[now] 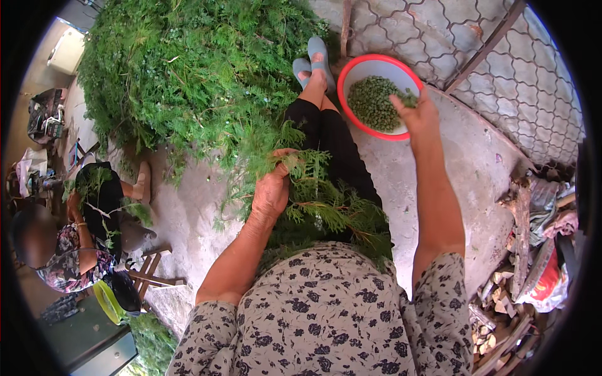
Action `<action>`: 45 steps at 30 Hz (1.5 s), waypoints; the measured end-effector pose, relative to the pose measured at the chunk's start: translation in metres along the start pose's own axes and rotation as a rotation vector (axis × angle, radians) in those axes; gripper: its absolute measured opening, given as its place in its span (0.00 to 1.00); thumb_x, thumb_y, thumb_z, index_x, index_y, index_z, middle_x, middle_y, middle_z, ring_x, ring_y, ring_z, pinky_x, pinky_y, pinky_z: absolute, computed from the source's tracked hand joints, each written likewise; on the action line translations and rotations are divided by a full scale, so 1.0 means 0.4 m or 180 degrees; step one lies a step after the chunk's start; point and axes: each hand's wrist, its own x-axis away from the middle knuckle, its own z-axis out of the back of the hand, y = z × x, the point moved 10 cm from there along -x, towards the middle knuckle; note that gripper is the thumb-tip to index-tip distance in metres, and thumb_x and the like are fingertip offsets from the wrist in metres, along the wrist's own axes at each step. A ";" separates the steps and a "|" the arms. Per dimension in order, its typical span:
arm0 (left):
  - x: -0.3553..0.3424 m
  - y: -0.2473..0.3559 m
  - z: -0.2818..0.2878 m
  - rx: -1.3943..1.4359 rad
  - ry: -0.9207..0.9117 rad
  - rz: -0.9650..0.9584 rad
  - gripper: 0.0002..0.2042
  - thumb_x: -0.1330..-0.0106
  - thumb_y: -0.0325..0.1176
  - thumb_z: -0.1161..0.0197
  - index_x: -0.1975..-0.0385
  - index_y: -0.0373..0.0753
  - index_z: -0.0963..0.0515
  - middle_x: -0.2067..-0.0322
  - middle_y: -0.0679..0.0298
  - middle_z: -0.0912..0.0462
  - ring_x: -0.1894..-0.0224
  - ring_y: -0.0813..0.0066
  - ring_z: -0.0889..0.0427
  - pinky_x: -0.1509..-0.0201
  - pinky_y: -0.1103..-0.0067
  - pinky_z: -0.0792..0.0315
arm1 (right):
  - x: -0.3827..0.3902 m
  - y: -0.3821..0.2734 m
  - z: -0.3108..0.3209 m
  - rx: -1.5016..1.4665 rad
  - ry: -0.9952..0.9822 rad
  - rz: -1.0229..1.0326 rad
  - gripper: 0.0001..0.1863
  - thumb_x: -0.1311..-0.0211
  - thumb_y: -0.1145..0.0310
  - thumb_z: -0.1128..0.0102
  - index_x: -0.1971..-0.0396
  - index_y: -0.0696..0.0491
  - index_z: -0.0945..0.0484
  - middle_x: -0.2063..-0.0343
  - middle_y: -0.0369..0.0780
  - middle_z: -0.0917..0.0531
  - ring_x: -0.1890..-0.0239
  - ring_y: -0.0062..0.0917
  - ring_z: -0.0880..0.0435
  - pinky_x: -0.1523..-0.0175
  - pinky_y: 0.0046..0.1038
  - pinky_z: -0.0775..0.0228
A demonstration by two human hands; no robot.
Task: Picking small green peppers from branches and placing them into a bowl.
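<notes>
My left hand (271, 191) is closed around a green conifer branch (313, 210), whose flat feathery sprays spread across my lap. My right hand (419, 119) reaches over the near right rim of a round basin (349, 111), pale inside with a red rim. Its thumb and fingers stand apart. Small green cones (375, 100) lie heaped in the basin, and a few more show between my thumb and fingers. Whether those touch the hand I cannot tell.
A large heap of cut conifer branches (200, 69) lies ahead and left. At far left another person (81, 250) sits holding a sprig. A wire mesh fence (527, 69) runs along the right, with firewood (501, 291) and bags below it.
</notes>
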 end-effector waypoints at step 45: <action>0.023 0.228 0.053 -0.1015 -0.0053 -0.0552 0.08 0.41 0.22 0.44 0.63 0.32 0.22 0.64 0.61 0.19 0.60 0.77 0.22 0.51 0.82 0.30 | 0.386 0.171 0.019 0.2450 -0.1187 -0.0520 0.08 0.43 0.69 0.46 0.69 0.58 0.23 0.77 0.36 0.21 0.76 0.18 0.23 0.73 0.20 0.31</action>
